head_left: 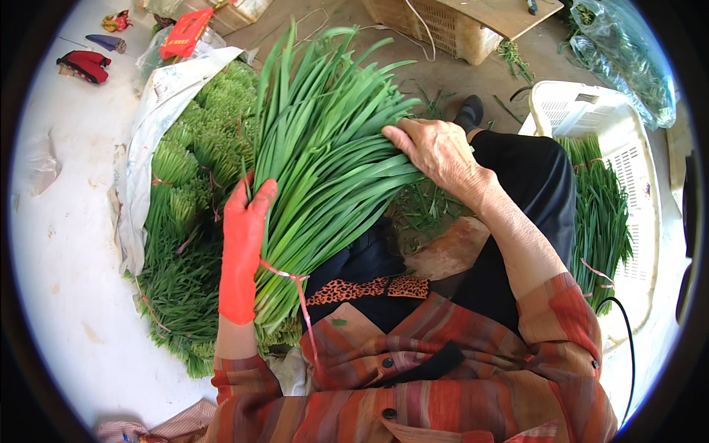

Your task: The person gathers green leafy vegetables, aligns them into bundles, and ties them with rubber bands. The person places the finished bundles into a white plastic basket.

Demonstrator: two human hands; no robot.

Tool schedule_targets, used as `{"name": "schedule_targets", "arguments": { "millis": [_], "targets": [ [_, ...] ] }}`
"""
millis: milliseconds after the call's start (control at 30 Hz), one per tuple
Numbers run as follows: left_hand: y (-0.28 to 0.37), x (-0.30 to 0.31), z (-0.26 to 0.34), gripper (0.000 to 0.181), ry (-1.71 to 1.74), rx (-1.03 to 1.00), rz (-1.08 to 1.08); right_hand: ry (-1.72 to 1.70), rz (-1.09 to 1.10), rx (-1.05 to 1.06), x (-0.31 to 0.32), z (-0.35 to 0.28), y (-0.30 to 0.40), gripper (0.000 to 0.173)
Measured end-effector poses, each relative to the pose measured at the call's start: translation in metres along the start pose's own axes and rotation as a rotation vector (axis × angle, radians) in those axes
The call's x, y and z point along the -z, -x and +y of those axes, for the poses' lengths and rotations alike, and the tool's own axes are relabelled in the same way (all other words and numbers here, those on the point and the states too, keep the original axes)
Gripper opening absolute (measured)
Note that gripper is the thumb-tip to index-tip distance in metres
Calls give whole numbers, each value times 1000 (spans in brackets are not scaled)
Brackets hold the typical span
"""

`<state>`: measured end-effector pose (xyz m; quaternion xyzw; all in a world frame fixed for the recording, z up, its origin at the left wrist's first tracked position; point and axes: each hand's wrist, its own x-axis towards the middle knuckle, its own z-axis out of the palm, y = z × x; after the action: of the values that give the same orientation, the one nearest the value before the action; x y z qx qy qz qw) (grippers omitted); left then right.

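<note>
A large bunch of garlic chives (327, 166) lies across my lap, its long green leaves fanned away from me. Pink twine (285, 274) is tied round its stem end, with a loose tail hanging over my shirt. My left hand (246, 216), in a red-orange glove, grips the left side of the leaves between thumb and fingers. Bare, my right hand (437, 147) is closed over leaves at the bunch's right edge, bending them to the right. Its fingertips are partly hidden by the leaves.
Tied chive bunches (188, 160) are piled at my left beside a white cloth (166, 88). A white plastic basket (631, 166) at my right holds more tied chives (601, 216). Ahead stands a crate (437, 27) under a board (498, 14). Loose leaf scraps (426, 205) litter the floor.
</note>
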<state>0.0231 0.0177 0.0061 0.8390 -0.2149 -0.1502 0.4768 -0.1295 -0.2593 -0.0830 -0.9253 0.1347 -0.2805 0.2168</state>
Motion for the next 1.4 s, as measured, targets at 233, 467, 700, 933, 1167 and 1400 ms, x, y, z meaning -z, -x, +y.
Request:
{"name": "schedule_targets", "arguments": {
  "millis": [233, 467, 700, 933, 1167, 1400],
  "targets": [
    [-1, 6, -8, 45, 39, -51, -25, 48, 129, -373, 35, 54, -10, 52],
    [0, 7, -7, 39, 40, -98, -72, -308, 172, -527, 47, 81, -9, 58],
    [-2, 5, -4, 40, 46, -81, -85, -1363, 718, -835, 56, 104, -19, 45],
    [-2, 5, -4, 41, 52, -99, -105, -786, -230, -385, 64, 68, 4, 55],
    [-5, 4, -3, 40, 31, -64, -102, -785, -76, -284, 36, 51, -2, 25],
    [-4, 1, 2, 41, 2, -56, -114, -808, 158, -326, 19, 58, -23, 18]
  ]
}}
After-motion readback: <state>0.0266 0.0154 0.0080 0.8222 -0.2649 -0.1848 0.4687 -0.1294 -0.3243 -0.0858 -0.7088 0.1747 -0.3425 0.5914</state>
